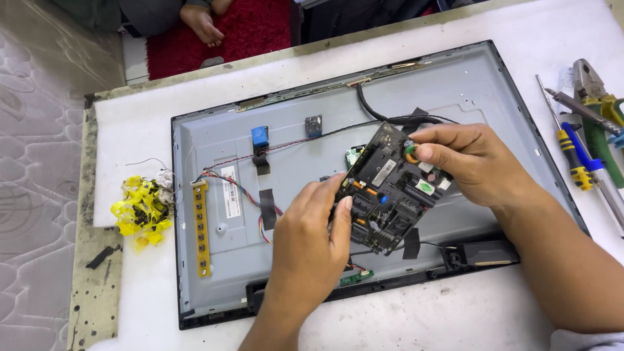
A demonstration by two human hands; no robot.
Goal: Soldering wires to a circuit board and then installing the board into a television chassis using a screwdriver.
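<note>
Now both hands hold one dark circuit board (390,188) tilted above the grey metal back panel (214,273) of a flat screen: the left hand (312,240) grips its lower left edge, and the right hand (474,166) pinches its upper right corner with the fingers closed. To the right of the right hand lie screwdrivers (578,162) and pliers (595,88), and well left of the left hand sit a yellow strip (201,227) and crumpled yellow tape (140,208)

The left hand (311,240) hides the circuit board's (390,188) near-left edge. Pliers (595,91) and screwdrivers (578,162) run off the right edge. Another person's foot (203,25), perhaps, is cropped at the top.
</note>
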